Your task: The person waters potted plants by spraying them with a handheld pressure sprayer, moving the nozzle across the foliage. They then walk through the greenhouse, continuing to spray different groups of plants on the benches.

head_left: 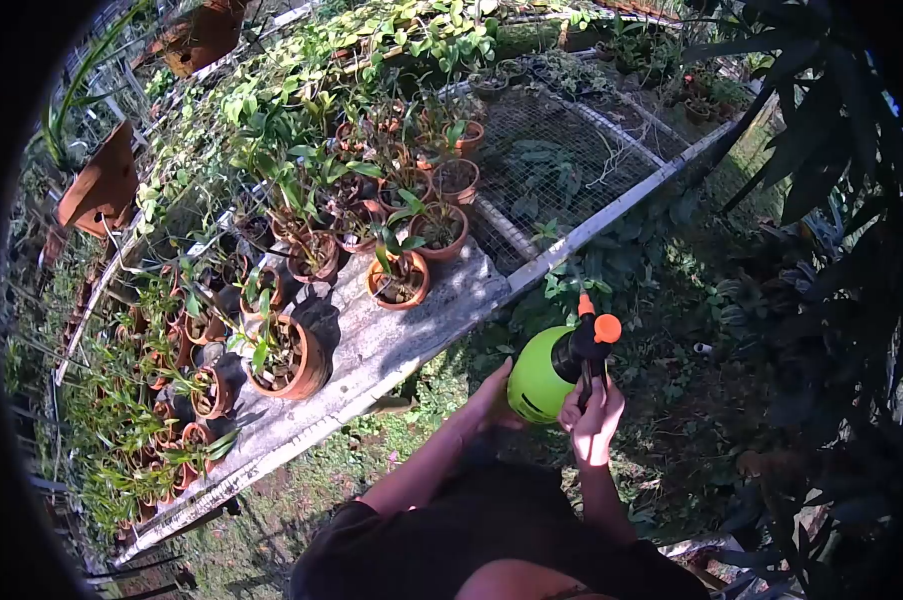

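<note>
In front of my body is a pump spray bottle [540, 376] with a lime-green tank, a black head, an orange nozzle and a round orange knob. It leans, its nozzle end toward the wire-mesh bench. My left hand [493, 400] cups the tank from the left near its base, with some fingers hidden behind it. The fingers of my right hand [594, 418] are wrapped round the black handle below the head. Left of the bottle, a terracotta pot [399, 280] with a leafy plant stands near the bench edge.
A weathered bench [372, 350] carries several potted plants, including a larger clay pot [307, 368] near its front edge. Wire mesh [517, 130] covers its far section. Clay planters [102, 190] hang at the left. Dark foliage [822, 120] crowds the right side.
</note>
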Demonstrator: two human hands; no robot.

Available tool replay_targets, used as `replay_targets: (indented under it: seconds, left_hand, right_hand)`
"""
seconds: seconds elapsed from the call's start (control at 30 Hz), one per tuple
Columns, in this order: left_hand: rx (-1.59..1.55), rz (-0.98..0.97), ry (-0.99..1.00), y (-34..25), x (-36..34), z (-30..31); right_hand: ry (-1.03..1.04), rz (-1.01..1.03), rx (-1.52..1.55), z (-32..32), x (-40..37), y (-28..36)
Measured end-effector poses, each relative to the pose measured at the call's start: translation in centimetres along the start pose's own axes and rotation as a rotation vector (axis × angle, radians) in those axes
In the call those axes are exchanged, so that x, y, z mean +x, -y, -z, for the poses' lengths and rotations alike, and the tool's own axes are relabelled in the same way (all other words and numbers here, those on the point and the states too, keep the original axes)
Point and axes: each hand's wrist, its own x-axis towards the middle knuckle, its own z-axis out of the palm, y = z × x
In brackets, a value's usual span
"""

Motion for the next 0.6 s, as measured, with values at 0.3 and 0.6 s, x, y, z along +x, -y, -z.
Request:
replay_targets:
  seconds: [0.3, 0.6]
  left_hand:
    - [0.043, -0.083, -0.068, -9.0, 7.1, 0.6]
    - [-0.056, -0.092, -0.09, -13.2, 9.2, -2.0]
  right_hand:
    - [-0.01, 0.095, 0.053, -1.5, 10.3, 2.4]
    - [0.086, 0.04, -0.004, -0.1, 16.8, 3.7]
